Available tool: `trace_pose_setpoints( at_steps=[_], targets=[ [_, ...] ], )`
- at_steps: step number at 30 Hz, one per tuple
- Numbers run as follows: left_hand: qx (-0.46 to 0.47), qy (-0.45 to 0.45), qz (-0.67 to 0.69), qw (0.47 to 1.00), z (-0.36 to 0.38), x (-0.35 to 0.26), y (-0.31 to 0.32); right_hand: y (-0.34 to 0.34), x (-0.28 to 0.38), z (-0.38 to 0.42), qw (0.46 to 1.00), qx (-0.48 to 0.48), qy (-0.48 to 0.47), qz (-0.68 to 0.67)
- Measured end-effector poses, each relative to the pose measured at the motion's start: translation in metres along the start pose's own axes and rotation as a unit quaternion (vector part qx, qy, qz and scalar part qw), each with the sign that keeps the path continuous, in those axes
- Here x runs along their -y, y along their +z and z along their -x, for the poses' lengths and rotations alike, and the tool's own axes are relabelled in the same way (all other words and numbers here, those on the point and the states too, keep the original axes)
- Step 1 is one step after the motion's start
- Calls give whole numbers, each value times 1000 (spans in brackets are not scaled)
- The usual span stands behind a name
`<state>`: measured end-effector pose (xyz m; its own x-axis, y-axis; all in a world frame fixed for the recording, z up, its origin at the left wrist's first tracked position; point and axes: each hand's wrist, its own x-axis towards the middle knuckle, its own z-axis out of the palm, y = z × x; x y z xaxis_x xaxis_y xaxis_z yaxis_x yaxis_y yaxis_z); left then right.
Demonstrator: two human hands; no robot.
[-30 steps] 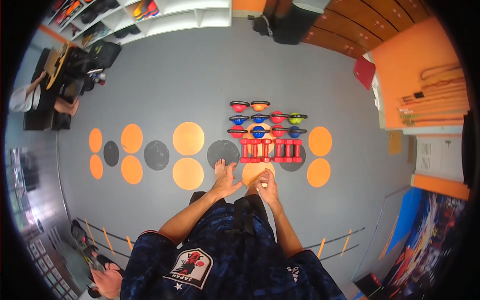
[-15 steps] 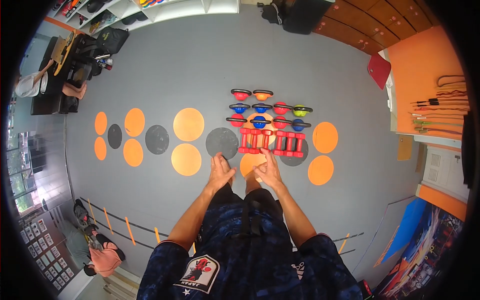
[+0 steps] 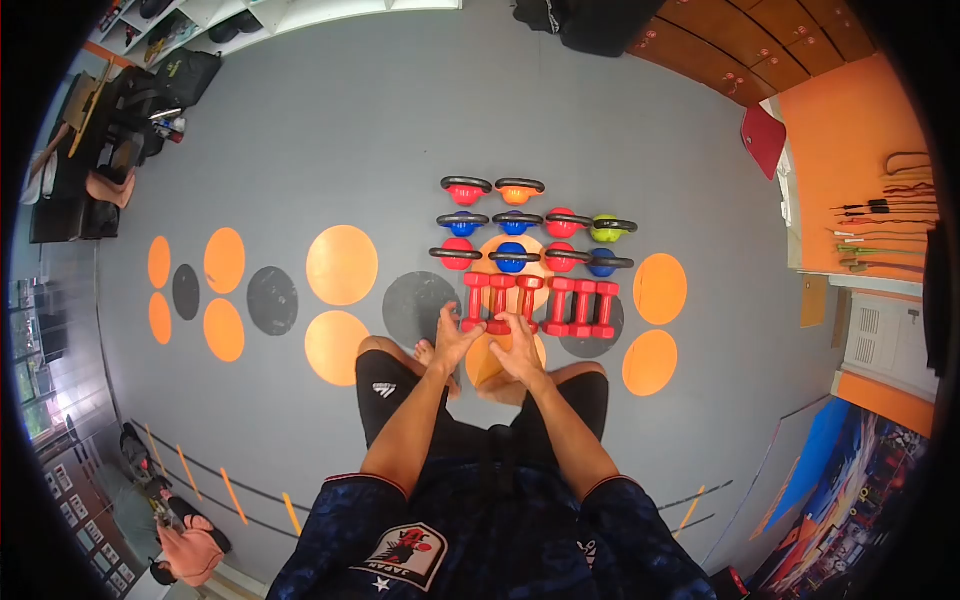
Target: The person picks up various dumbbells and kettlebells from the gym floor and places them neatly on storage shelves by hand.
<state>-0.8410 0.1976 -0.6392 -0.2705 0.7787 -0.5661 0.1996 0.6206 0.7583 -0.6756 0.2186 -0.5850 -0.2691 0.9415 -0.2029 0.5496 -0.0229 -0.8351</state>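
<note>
- Head view: since the earlier frame the knees have bent outward, apparently to lower the reach.
- Left hand, fingers spread, is at the leftmost of six red dumbbells; right hand, loosely open, is by nearby near ends. Neither grasps; touching, I cannot tell.
- Dumbbells lie side by side, near of the kettlebells, seemingly for easy access.

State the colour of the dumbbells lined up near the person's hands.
The dumbbells are red, handles and ends alike; the head view shows it best.

Narrow gap amid dumbbells, kettlebells beyond
</note>
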Motion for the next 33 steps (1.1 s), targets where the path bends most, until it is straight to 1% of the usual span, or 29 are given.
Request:
trace_pose_setpoints(
  at_steps=[1,2,4,5,6,7,8,11,12,13,15,16,19,20,22,24,25,26,27,28,29,31,32,33],
  targets=[
    [-4,5,-30,1000,-18,27,15,15,-25,-9,1000,-14,2,-4],
    [-2,-21,-30,999,-36,42,30,34,-55,-18,999,-33,18,-32],
    [-5,-39,4,999,-56,89,57,70,-119,-31,993,-61,49,-84],
    [-12,-30,22,999,-86,103,69,87,-149,-43,994,-70,49,-68],
    [-18,-35,-44,998,-104,129,85,106,-179,-53,994,-86,43,-55],
    [-31,-38,-90,995,-112,139,94,126,-208,-55,993,-95,51,-46],
    [-26,-34,-111,993,-124,156,103,137,-225,-65,994,-79,77,-19],
    [12,-24,-149,989,-166,199,125,177,-272,-82,960,-140,190,150],
    [29,-23,-158,987,-178,211,132,184,-290,-87,961,-135,215,105],
    [24,-27,-165,986,-189,222,141,192,-307,-90,957,-124,238,112],
    [15,-34,-178,983,-208,232,163,200,-329,-104,946,-104,279,130],
    [-31,-1,-195,980,-218,240,172,202,-341,-108,946,-91,268,156],
    [-11,-4,-160,987,-236,266,184,211,-357,-114,951,-90,265,133],
    [-20,15,-161,987,-237,269,185,219,-366,-112,954,-141,199,174],
    [-42,52,-165,984,-235,272,183,226,-381,-109,952,-129,217,171],
    [-15,14,-154,988,-229,269,176,223,-375,-110,951,-124,236,157],
    [-5,2,-146,989,-233,264,174,219,-368,-112,949,-106,263,135],
    [-69,74,-159,982,-235,266,174,214,-363,-115,947,-88,287,114],
    [-50,25,-87,995,-238,268,176,212,-362,-118,943,-70,310,94],
    [-30,-26,-14,999,-239,271,178,213,-362,-118,942,-103,308,82],
    [-8,-78,60,995,-238,265,178,214,-365,-117,950,-114,284,61],
    [-16,-96,98,990,-241,271,183,216,-374,-116,962,-134,235,22],
    [-22,-105,116,987,-241,274,183,218,-382,-117,954,-99,269,-88],
    [-28,-112,91,989,-240,269,182,219,-391,-119,931,-63,299,-198]
  ],
)
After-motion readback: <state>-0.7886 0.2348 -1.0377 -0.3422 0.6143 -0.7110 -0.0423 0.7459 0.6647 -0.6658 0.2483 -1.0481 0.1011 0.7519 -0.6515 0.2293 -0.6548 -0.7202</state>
